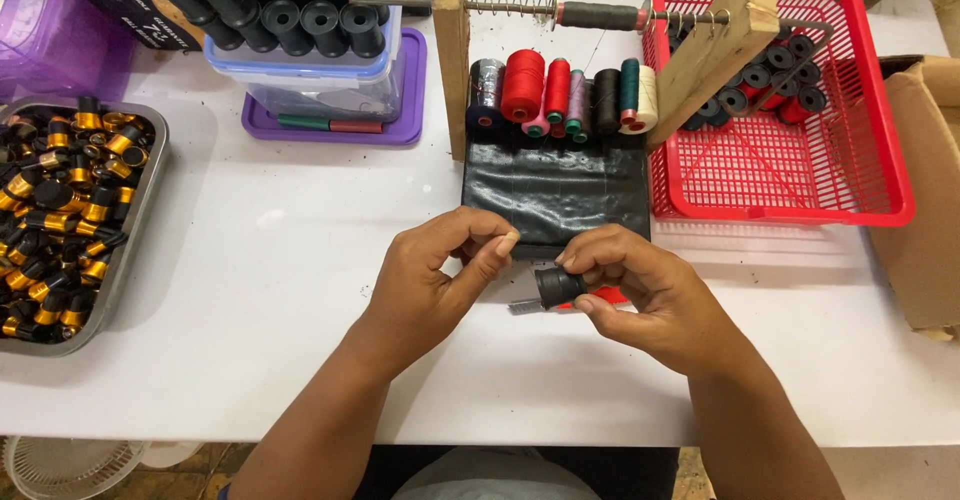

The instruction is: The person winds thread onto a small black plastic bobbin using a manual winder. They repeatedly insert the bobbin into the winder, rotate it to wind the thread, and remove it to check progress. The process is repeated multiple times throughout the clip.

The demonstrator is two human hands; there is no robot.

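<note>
My right hand (640, 295) grips a small black spool (557, 285), its long axis pointing left toward my left hand (440, 270), whose fingers (497, 243) pinch shut just above it, perhaps on thread; I can't tell.

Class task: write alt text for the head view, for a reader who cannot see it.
Two hands over a white table: the right hand holds a small black spool, the left hand pinches its fingertips beside it. Behind stand thread cones, a red basket and a metal tray.

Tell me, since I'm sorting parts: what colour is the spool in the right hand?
Black, seen in the head view: spool, right hand.
</note>
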